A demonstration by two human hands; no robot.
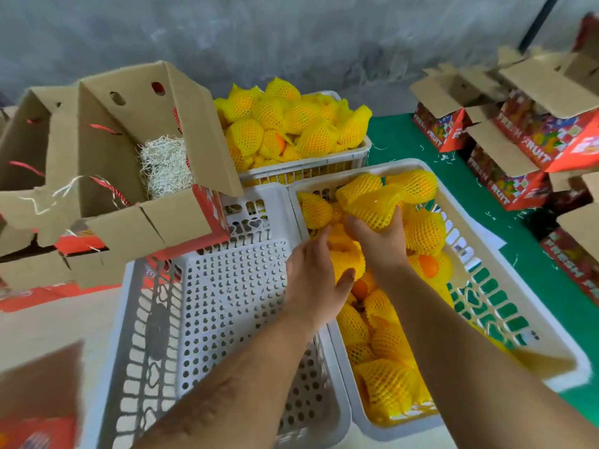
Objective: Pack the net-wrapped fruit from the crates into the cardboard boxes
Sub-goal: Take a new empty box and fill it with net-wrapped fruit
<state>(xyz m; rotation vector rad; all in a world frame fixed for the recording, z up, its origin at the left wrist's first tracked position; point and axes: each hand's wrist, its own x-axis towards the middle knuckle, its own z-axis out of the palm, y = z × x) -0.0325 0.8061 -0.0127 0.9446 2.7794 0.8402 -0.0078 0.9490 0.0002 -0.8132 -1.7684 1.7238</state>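
Two hands in the near-right white crate (pixel 534 322): right hand (pixel 377 236) curls its grip around a yellow net-wrapped fruit (pixel 372 202), left hand (pixel 312 273) open-fingered on the pile. Pick step; next, carry leftward to the open cardboard box (pixel 136 150), clearing its raised flaps.

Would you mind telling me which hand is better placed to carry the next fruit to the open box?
The right hand: it already grips a net-wrapped fruit above the crate. The left hand is open over the pile, holding nothing, though nearer the open box.
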